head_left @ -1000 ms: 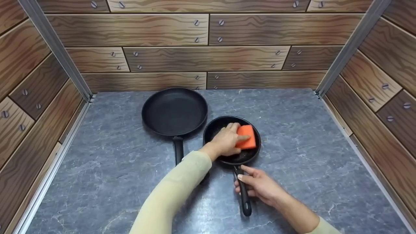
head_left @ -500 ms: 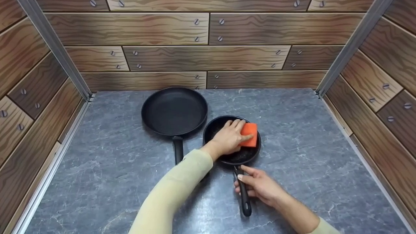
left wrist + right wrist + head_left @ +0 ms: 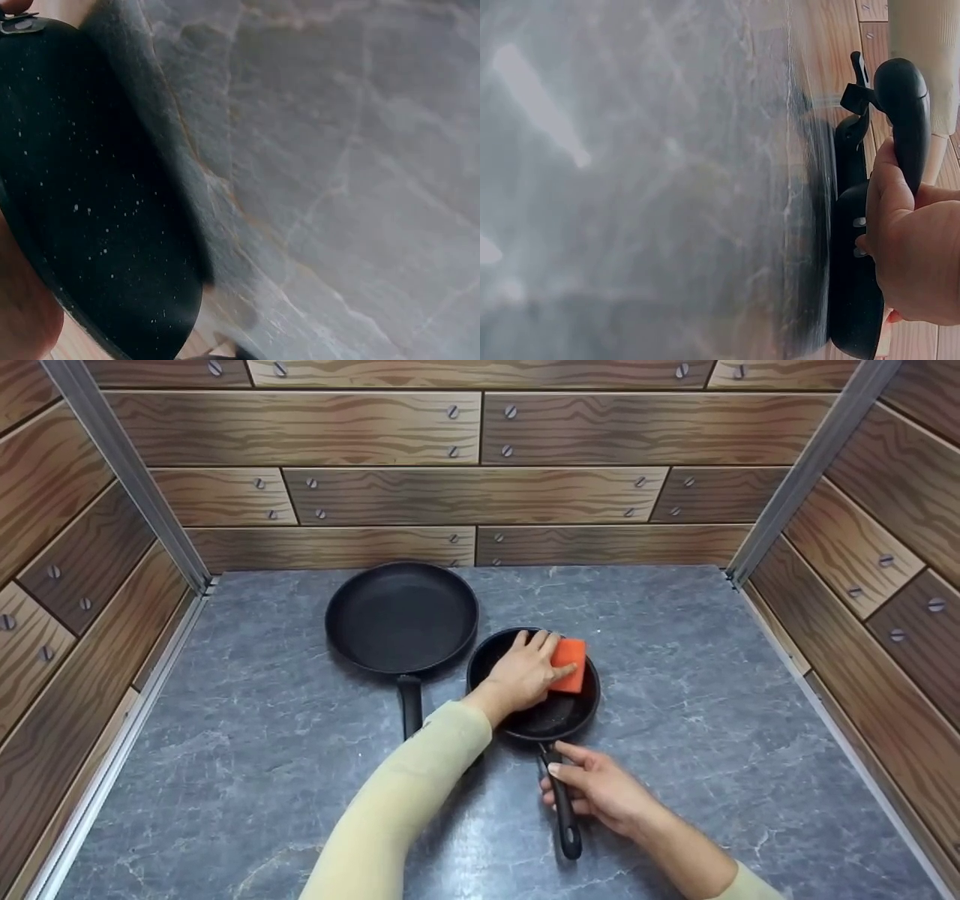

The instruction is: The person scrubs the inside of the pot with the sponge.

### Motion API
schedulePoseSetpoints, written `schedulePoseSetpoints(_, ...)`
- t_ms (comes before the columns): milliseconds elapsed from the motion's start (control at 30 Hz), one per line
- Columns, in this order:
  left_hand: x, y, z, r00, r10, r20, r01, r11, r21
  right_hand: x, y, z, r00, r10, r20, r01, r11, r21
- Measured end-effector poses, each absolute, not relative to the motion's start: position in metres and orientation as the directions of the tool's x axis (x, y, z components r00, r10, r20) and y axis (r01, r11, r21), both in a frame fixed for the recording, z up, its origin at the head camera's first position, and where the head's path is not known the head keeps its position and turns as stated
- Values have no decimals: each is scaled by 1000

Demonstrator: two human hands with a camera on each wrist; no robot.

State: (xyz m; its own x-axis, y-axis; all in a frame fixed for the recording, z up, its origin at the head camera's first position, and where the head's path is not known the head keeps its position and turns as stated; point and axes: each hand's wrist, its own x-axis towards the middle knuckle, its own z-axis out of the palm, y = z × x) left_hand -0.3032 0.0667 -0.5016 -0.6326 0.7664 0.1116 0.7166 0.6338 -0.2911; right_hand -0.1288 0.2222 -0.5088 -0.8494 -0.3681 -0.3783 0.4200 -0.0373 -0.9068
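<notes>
In the head view, a small black frying pan (image 3: 559,724) stands right of the table's middle. My left hand (image 3: 519,673) reaches into it and holds an orange sponge (image 3: 573,651) against its far right inside, thumb lying across the top. Part of the sponge is hidden under the hand. My right hand (image 3: 604,793) grips the pan's handle (image 3: 568,836) close to the bowl, thumb on top. The left wrist view has the pan's speckled outer side (image 3: 97,187) large, with a bit of the left hand (image 3: 26,300) behind its rim. In the right wrist view, the right hand (image 3: 915,247) wraps the handle.
A larger black frying pan (image 3: 401,619) sits behind and to the left, rims close together; my left forearm (image 3: 405,787) covers the end of its handle. Wood-patterned walls (image 3: 390,427) with metal corner posts enclose the grey marbled table (image 3: 720,697) on three sides.
My left hand and the sponge have shifted inside the small pan, first to the right, then back left and farther from me. The right hand and both pans stay in place.
</notes>
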Motion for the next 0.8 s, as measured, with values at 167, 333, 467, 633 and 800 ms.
schedulePoseSetpoints(167,-306,67,-501,-640,760,115,689,634,-351,-129,223,-507,-848,-373,-377,423,-49,-905)
schedulePoseSetpoints(333,-308,65,-501,-650,753,100,679,635,-369,-129,223,-508,-848,-371,-379,426,-50,-903)
schedulePoseSetpoints(467,-309,64,-501,-665,741,93,667,645,-373,-128,223,-510,-855,-358,-374,416,-46,-908)
schedulePoseSetpoints(633,-310,62,-499,-682,726,83,650,655,-386,-128,224,-511,-861,-348,-370,412,-52,-910)
schedulePoseSetpoints(800,-313,60,-498,-697,712,85,626,662,-413,-127,225,-511,-860,-358,-364,412,-65,-909)
